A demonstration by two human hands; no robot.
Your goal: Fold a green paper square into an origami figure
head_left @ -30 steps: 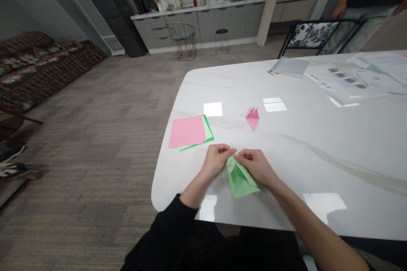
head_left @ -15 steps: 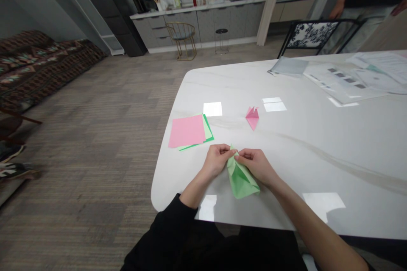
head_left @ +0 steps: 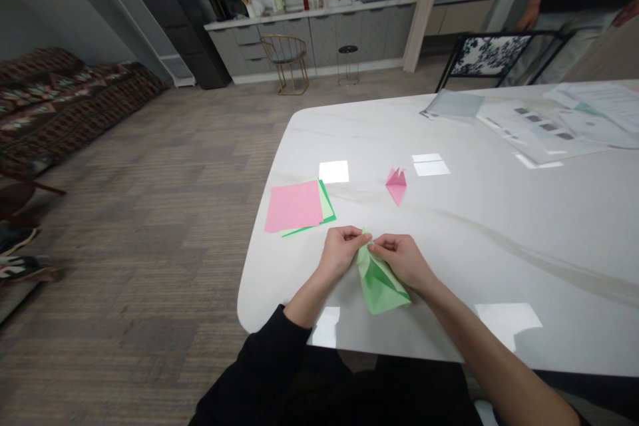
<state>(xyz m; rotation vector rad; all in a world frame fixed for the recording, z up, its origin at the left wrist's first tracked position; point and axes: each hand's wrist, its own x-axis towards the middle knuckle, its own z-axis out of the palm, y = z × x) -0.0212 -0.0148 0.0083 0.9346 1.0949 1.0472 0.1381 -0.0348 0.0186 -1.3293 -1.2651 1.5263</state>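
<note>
Currently, left hand point(head_left: 340, 254) and right hand point(head_left: 402, 261) pinch folded green origami paper point(head_left: 380, 285) between closed fingers point(head_left: 351, 234); its creased lower flap spreads below them over the white marble tabletop point(head_left: 474, 239).
</note>
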